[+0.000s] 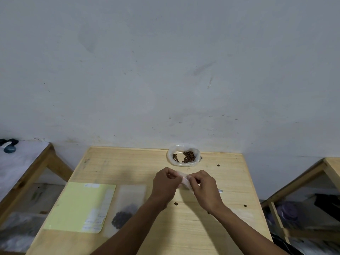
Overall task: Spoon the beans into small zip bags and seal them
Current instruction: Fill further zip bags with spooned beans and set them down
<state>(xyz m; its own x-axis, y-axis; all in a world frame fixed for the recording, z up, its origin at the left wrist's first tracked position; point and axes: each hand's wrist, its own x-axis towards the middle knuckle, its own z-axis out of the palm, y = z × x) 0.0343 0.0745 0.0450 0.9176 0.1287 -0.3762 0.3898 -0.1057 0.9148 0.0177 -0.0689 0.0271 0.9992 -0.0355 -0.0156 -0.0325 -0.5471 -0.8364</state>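
A small clear zip bag (184, 178) sits above the middle of the wooden bench (211, 227), pinched at its top edge between both hands: the left hand (165, 186) has its grip curled on the bag's left end, the right hand (204, 188) pinching the right end. Behind them, by the wall, an open plastic bag (184, 155) holds brown beans (188, 156). A few loose beans (176, 203) dot the bench. At left lies a filled bag of dark beans (125, 214) beside a yellow sheet (73, 205) whose label writing is too blurred to read.
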